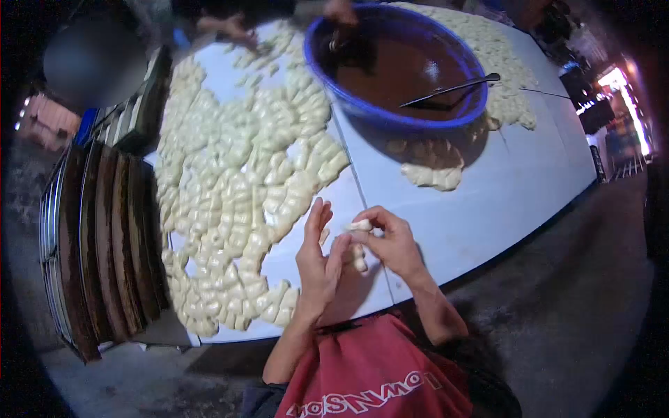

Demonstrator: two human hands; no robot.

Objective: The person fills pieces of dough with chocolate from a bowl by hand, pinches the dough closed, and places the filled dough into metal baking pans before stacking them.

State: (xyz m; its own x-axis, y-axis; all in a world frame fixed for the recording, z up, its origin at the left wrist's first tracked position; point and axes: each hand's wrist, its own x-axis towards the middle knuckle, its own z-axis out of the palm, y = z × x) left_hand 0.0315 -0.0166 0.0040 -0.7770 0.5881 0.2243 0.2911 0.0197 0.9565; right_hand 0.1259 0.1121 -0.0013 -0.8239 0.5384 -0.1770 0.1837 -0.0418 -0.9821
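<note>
My right hand is closed, pinching a small pale dough piece between thumb and fingertips. Facing it, my left hand is held edge-up, its fingers stretched out and its thumb tip close to that piece. Just below the right fingers, more dough lumps show over the white table. To the left of my hands spreads a wide layer of glossy pale dough pieces, many touching one another.
A purple-rimmed tub of brown liquid stands at the back, a long-handled utensil resting across its rim. A dough cluster lies before it. Stacked trays stand at left. Co-workers' hands reach in from the far side.
</note>
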